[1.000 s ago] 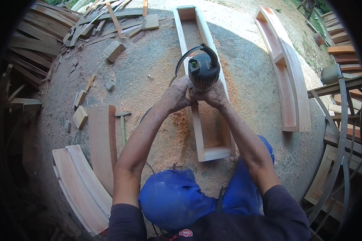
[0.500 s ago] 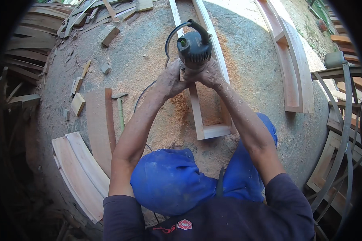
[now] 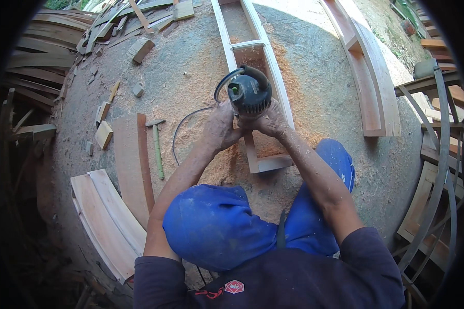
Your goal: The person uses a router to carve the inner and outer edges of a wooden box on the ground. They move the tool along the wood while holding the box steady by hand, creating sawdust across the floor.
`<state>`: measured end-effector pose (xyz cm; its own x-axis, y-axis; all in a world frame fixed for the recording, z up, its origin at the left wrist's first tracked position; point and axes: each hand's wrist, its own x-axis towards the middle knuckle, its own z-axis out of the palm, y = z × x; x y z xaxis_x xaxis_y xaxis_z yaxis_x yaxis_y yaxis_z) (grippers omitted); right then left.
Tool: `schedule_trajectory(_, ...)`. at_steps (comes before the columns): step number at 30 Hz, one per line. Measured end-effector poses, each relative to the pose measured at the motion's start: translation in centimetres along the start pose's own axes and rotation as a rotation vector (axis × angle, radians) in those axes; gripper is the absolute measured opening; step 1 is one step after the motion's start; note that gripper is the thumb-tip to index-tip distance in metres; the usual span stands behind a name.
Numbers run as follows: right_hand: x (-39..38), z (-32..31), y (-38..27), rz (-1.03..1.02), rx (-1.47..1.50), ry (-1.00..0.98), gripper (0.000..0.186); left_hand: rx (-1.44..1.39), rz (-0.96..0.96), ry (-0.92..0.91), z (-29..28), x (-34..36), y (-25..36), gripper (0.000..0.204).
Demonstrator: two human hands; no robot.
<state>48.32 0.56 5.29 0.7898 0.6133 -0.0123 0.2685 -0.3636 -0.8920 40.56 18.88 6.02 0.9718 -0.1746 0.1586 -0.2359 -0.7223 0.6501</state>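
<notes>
A dark, corded router (image 3: 251, 91) stands upright over a long wooden frame (image 3: 274, 164) that lies on the ground ahead of me. My left hand (image 3: 220, 126) is closed around the router's lower left side. On its right side my right hand (image 3: 273, 121) grips the same tool. The router's base and bit are hidden beneath the hands and motor body. Its black cable (image 3: 179, 129) loops off to the left and runs back toward my leg. Cross pieces divide the frame, and shavings (image 3: 288, 77) lie inside and around it.
Left of me are a hammer with a green handle (image 3: 158, 152), a wide board (image 3: 129, 165) and a curved wooden piece (image 3: 108, 216). Small offcuts (image 3: 104, 135) are scattered farther left. Another long frame (image 3: 368, 77) lies to the right, near a metal rack (image 3: 441, 118).
Both hands have brought the router nearer to me along the frame. A cross piece beyond it now shows. My view has shifted slightly.
</notes>
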Motion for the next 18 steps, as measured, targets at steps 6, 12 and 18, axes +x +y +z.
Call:
schedule_trajectory(6, -4.6, 1.0, 0.0, -0.028, 0.034, 0.002, 0.099, -0.068, -0.124, -0.086, 0.6, -3.5, 3.1, 0.066)
schedule_trajectory(12, -8.6, 0.5, -3.7, -0.122, 0.237, 0.068, 0.091, -0.054, -0.032, -0.012, 1.4, -6.9, 5.3, 0.062)
schedule_trajectory(18, -10.1, 0.5, -3.0, -0.313, 0.111, 0.089, 0.083, 0.003, -0.001, 0.033, 2.0, -9.0, 6.8, 0.065)
